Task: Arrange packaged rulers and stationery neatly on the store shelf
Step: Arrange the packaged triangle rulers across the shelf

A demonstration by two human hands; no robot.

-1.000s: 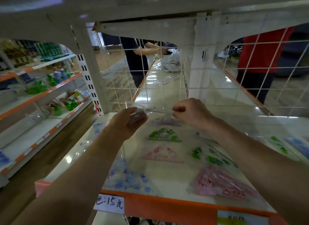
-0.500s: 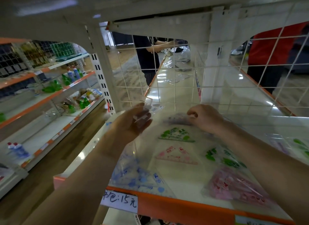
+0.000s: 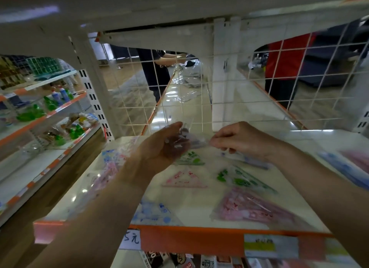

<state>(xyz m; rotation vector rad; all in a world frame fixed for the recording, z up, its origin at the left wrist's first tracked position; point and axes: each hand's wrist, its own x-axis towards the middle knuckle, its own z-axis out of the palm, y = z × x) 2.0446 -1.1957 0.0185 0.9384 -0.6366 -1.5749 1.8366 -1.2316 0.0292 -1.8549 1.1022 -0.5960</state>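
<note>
Now left hand (image 3: 164, 149) rolled palm-up, gripping clear packet (image 3: 196, 143); right hand (image 3: 239, 140) pinches opposite end; packet still unplaced, above shelf (image 3: 189, 205).

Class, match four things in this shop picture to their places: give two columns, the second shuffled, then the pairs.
1 clear packet
2 pink ruler pack
3 blue ruler pack
4 green bottles

A side shelves on the left
B held between left hand and right hand
C lying front right on the shelf
D at the shelf's front edge above the price tag

Pairs: 1-B, 2-C, 3-D, 4-A
</note>
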